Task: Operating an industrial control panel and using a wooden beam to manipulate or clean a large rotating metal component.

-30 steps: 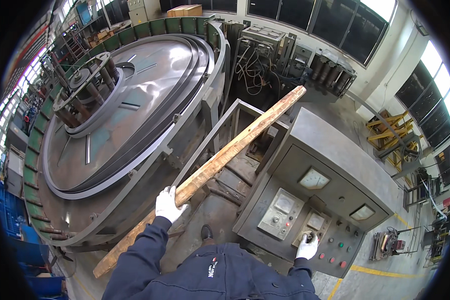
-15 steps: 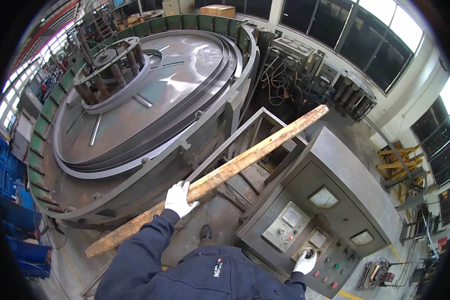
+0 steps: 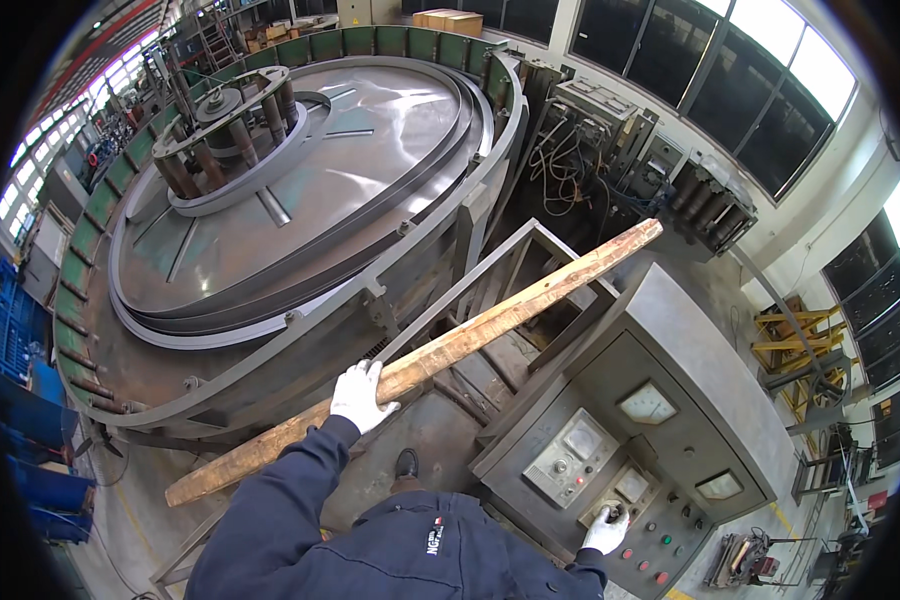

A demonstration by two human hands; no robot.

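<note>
My left hand (image 3: 361, 397), in a white glove, lies on a long rough wooden beam (image 3: 510, 312) with its fingers over the far edge and the thumb apart. The beam slopes up to the right, across a metal frame. My right hand (image 3: 606, 530), gloved too, is closed round a small dark knob on the grey control cabinet (image 3: 705, 345); the hand partly covers the knob. Red and green buttons, dials and small meters sit on its panel. Beyond the beam lies a large round metal turntable (image 3: 390, 140) with slots and stepped rings.
A green-lined curved guard wall (image 3: 360, 42) surrounds the turntable. An angle-iron frame (image 3: 460, 292) stands under the beam. Cables (image 3: 560, 165) hang from machinery at the back. Yellow metal stands (image 3: 795, 335) are at the right, blue bins (image 3: 55, 490) at the left.
The view has tilted slightly. The turntable seems to have turned a little, its near slots shifting left. Both hands keep their places on the beam and the knob.
</note>
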